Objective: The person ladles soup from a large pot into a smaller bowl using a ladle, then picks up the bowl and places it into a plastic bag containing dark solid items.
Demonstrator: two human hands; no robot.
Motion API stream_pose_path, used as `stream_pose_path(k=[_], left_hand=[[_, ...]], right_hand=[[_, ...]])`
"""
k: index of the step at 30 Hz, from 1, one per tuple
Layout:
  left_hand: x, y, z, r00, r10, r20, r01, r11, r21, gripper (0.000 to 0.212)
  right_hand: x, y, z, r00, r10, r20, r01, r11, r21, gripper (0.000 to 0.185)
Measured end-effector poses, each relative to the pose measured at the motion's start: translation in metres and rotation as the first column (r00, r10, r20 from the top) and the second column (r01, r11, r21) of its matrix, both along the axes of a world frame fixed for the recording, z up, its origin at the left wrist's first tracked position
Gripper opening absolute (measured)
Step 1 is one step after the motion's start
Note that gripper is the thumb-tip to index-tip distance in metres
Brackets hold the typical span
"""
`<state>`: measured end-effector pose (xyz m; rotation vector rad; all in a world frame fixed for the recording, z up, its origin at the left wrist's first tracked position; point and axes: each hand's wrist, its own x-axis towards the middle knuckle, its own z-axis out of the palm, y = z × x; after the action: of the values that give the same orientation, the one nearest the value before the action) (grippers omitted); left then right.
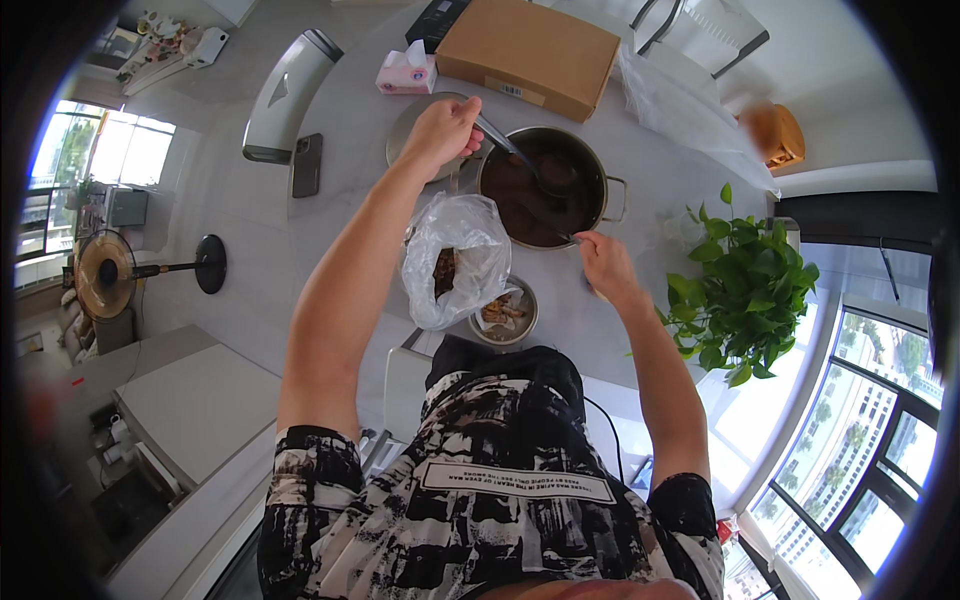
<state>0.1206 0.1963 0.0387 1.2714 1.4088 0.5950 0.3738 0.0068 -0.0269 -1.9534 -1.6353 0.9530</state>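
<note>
My left hand (448, 129) is closed around the handle of a ladle (498, 136), whose bowl lies in dark liquid inside a metal pot (605, 199). At the pot's near right rim, my right hand (606, 262) grips the handle end of a metal utensil (568, 238); its far end is hidden in the liquid. A clear plastic bag (478, 225) stands open at the pot's near left, with dark brown food inside. Beside the bag, a metal bowl (534, 313) holds light brown pieces on white paper. A round lid (401, 127) lies partly beneath my left hand and forearm.
A cardboard box (529, 45) and a tissue pack (406, 73) stand beyond the pot. A phone (307, 165) lies near the table's left edge, beside a white chair (289, 97). A leafy potted plant (742, 292) stands at right, and plastic sheeting (675, 97) lies at the far right.
</note>
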Motion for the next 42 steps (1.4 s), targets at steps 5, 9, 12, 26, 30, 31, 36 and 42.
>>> stream_pose_path(k=[5, 9, 12, 26, 30, 31, 36, 42], left_hand=[[-0.011, -0.008, -0.005, 0.999, -0.008, 0.043, 0.010, 0.999, -0.046, 0.042], [-0.028, -0.012, -0.020, 0.997, -0.014, 0.074, 0.019, 0.997, -0.071, 0.040], [-0.038, -0.015, -0.030, 0.993, 0.015, 0.121, -0.001, 0.993, -0.114, 0.038], [-0.056, -0.016, -0.056, 0.957, 0.148, 0.250, -0.091, 0.970, -0.227, 0.037], [-0.054, -0.018, -0.055, 0.956, 0.159, 0.245, -0.102, 0.968, -0.231, 0.039], [-0.055, -0.019, -0.055, 0.957, 0.159, 0.242, -0.102, 0.968, -0.231, 0.039], [-0.067, -0.034, -0.049, 0.990, 0.061, 0.129, -0.041, 0.987, -0.156, 0.045], [-0.102, -0.104, -0.036, 0.978, -0.111, -0.176, 0.122, 0.991, 0.057, 0.068]], right_hand=[[-0.009, -0.003, -0.028, 0.955, -0.204, -0.217, 0.166, 0.969, -0.181, 0.031], [-0.023, 0.007, -0.030, 0.804, -0.341, -0.488, 0.197, 0.926, -0.323, 0.033], [-0.025, 0.012, -0.037, 0.732, -0.366, -0.575, 0.210, 0.924, -0.320, 0.033], [-0.003, 0.016, 0.012, 0.607, -0.397, -0.689, 0.174, 0.912, -0.372, 0.033], [0.002, 0.010, 0.015, 0.630, -0.365, -0.686, 0.154, 0.924, -0.350, 0.034], [0.002, 0.008, 0.016, 0.634, -0.356, -0.686, 0.150, 0.927, -0.343, 0.034], [0.005, 0.001, 0.013, 0.584, -0.374, -0.721, 0.148, 0.922, -0.359, 0.033], [0.004, -0.007, 0.018, 0.469, -0.425, -0.774, 0.155, 0.903, -0.401, 0.029]])
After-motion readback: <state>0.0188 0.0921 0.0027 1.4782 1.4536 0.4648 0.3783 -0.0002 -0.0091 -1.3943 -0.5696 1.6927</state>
